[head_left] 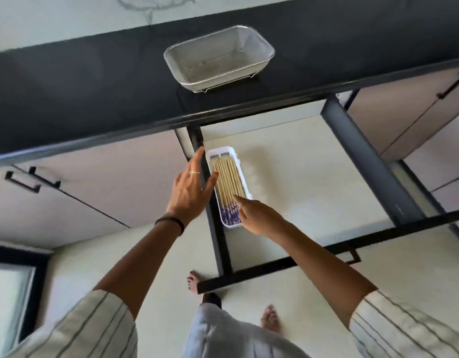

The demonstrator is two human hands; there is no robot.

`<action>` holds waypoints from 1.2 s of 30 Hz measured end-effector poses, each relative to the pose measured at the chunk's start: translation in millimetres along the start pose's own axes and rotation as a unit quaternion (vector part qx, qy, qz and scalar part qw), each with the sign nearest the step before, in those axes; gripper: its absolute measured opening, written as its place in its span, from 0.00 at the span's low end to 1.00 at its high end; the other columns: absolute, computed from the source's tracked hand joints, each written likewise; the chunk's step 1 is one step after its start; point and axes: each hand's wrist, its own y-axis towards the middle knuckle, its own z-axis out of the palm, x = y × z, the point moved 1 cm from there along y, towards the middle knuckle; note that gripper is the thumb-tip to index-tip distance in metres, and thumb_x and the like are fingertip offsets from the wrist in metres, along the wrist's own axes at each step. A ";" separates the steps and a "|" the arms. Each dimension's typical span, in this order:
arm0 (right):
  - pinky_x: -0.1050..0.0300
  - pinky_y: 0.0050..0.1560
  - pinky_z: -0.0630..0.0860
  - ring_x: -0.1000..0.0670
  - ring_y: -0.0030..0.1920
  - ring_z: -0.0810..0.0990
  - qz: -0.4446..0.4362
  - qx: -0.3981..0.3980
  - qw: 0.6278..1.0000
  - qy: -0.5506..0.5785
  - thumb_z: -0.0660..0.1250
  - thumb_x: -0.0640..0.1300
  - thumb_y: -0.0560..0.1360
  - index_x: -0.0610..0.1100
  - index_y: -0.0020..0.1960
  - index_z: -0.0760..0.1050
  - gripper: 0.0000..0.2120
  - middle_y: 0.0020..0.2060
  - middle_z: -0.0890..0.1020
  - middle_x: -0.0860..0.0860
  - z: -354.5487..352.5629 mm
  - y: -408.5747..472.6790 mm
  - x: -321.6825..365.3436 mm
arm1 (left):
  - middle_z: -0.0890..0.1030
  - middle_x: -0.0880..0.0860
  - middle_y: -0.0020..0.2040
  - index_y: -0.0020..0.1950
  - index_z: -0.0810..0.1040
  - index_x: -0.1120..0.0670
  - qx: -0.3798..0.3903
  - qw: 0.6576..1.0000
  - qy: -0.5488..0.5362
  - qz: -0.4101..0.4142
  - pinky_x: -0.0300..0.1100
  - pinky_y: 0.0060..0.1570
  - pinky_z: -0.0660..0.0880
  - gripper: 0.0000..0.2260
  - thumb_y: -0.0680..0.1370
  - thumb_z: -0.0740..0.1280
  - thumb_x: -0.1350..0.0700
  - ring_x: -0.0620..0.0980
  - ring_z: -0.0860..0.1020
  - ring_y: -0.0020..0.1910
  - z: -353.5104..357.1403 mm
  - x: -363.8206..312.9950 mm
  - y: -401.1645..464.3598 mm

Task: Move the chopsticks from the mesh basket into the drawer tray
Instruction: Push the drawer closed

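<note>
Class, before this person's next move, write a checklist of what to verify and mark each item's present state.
1. Silver mesh basket on the dark counter holds no chopsticks: ok.
2. Wooden chopsticks with blue patterned ends lie in the white plastic tray: ok.
3. Tray sits inside the open drawer: ok.
4. Left hand holds nothing: ok.
5. Right hand clear of chopsticks: not ok, fingertip touches them.

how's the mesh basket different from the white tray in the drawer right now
The mesh basket sits up on the dark countertop, while the white tray lies down in the open drawer. The mesh basket looks empty; the white tray is filled with chopsticks. The basket is see-through metal mesh and wider; the tray is solid white and narrow. Both are rectangular with rounded corners.
</note>
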 end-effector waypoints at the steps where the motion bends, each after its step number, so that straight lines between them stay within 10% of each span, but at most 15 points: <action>1: 0.52 0.42 0.69 0.44 0.45 0.77 -0.010 0.007 1.000 -0.013 0.51 0.42 0.81 0.43 0.76 0.53 0.24 0.56 0.79 0.39 -2.6 -10.9 -3.4 | 0.59 0.56 0.79 0.80 0.48 0.52 0.001 1.000 0.003 0.002 0.54 0.73 0.55 0.31 0.82 0.56 0.43 0.57 0.63 0.75 3.2 -9.2 -13.2; 6: 0.47 0.56 0.75 0.41 0.61 0.77 -0.040 -0.033 0.997 -0.052 0.49 0.49 0.82 0.46 0.75 0.59 0.22 0.65 0.76 0.43 -11.1 -54.5 -25.4 | 0.62 0.56 0.78 0.80 0.49 0.53 0.030 1.000 0.001 -0.002 0.51 0.72 0.57 0.30 0.83 0.58 0.46 0.56 0.66 0.74 24.4 -45.7 -61.8; 19: 0.54 0.35 0.68 0.44 0.40 0.82 -0.068 -0.087 0.982 -0.150 0.41 0.62 0.79 0.47 0.44 0.78 0.31 0.37 0.83 0.46 0.3 -123.9 -62.5 | 0.61 0.50 0.79 0.79 0.55 0.51 0.122 0.986 0.113 -0.020 0.48 0.75 0.57 0.30 0.81 0.51 0.38 0.48 0.59 0.77 81.3 -81.0 -141.1; 27: 0.51 0.62 0.66 0.50 0.64 0.74 -0.137 -0.053 0.975 -0.169 0.52 0.62 0.78 0.49 0.65 0.71 0.24 0.63 0.78 0.52 13.9 -135.5 -74.6 | 0.66 0.50 0.76 0.77 0.63 0.51 0.120 0.971 0.209 0.005 0.48 0.73 0.59 0.29 0.81 0.50 0.36 0.48 0.61 0.77 89.1 -77.9 -153.9; 36: 0.49 0.66 0.62 0.48 0.62 0.74 -0.142 -0.059 0.966 -0.207 0.51 0.60 0.79 0.48 0.60 0.71 0.20 0.59 0.78 0.52 15.2 -128.9 -77.3 | 0.72 0.50 0.73 0.73 0.71 0.51 0.114 0.971 0.211 -0.002 0.43 0.71 0.62 0.27 0.81 0.53 0.37 0.48 0.66 0.74 88.8 -74.4 -147.6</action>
